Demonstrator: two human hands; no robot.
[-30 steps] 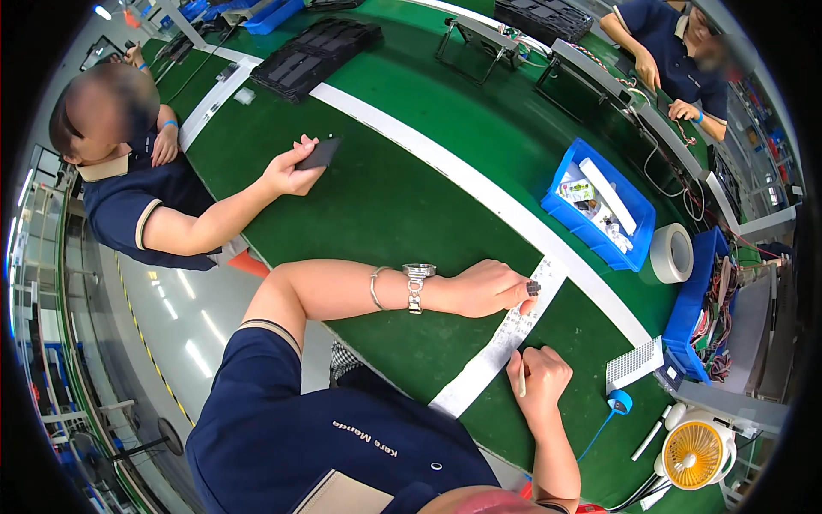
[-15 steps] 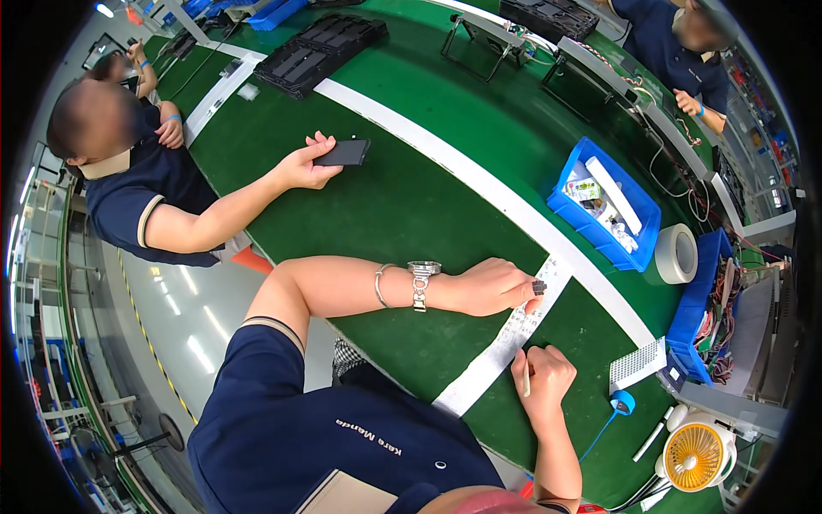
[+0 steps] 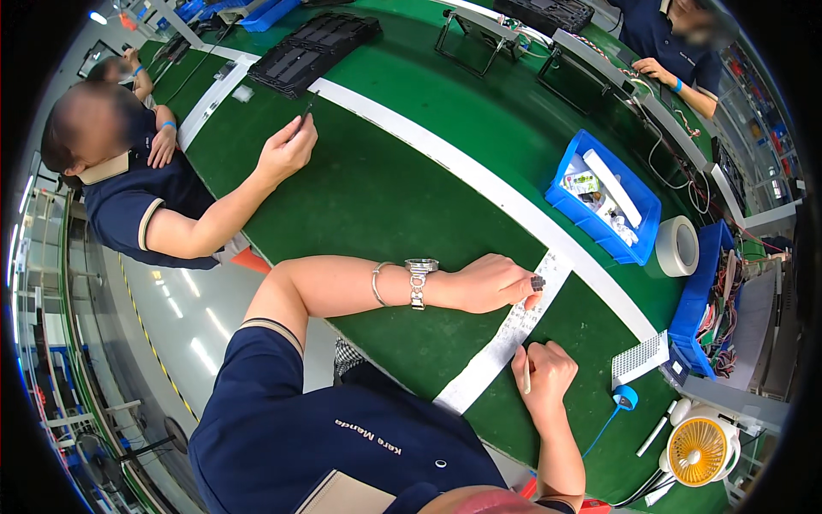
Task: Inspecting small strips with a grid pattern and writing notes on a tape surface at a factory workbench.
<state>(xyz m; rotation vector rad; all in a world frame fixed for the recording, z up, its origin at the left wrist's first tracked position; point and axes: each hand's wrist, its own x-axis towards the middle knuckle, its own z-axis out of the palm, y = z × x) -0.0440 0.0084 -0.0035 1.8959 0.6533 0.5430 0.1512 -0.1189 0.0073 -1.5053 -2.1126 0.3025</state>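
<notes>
My left hand [image 3: 490, 284], with a watch and a bangle on its wrist, is closed in a pinch. Between its fingertips is a small black block-like piece [image 3: 537, 283], over a white strip [image 3: 479, 377] with fine dark marks on the green bench. Close by on the right, my right hand [image 3: 549, 377] is curled into a loose fist on the bench. A thin pale stick [image 3: 527, 379] pokes out of its fingers; its tip and exact kind do not show clearly.
A co-worker at left holds a thin dark panel [image 3: 304, 116]. Beyond my hands stand a blue bin [image 3: 589, 224], a tape roll [image 3: 677, 246], and a blue bin of wires [image 3: 685, 317]. At right are a perforated white sheet [image 3: 638, 358] and small fan [image 3: 697, 451]. Black frames [image 3: 312, 53] lie farther back.
The co-worker at left has raised the dark panel and turned it nearly edge-on. Another person's hand at far right has moved onto the equipment. My own hands have hardly moved.
</notes>
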